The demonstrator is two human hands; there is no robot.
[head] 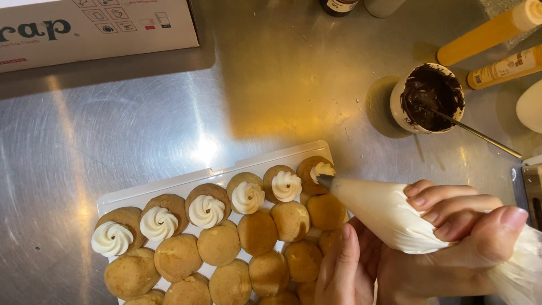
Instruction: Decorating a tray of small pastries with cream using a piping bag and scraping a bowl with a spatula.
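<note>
My right hand (457,226) grips a clear piping bag (384,212) full of white cream. Its metal tip (324,181) touches the cream swirl on the rightmost puff (314,169) of the back row. My left hand (344,265) lies under the bag with its fingers against it, steadying it, and covers some puffs. Several round golden puffs sit on a white tray (186,182). The back row carries white cream rosettes (206,210); the puffs in the nearer rows (257,231) are bare.
A white cup of dark chocolate spread (429,97) with a metal utensil (480,134) stands at the right. Orange bottles (494,31) lie behind it. A cardboard box (96,28) sits at the back left on the steel counter (141,124).
</note>
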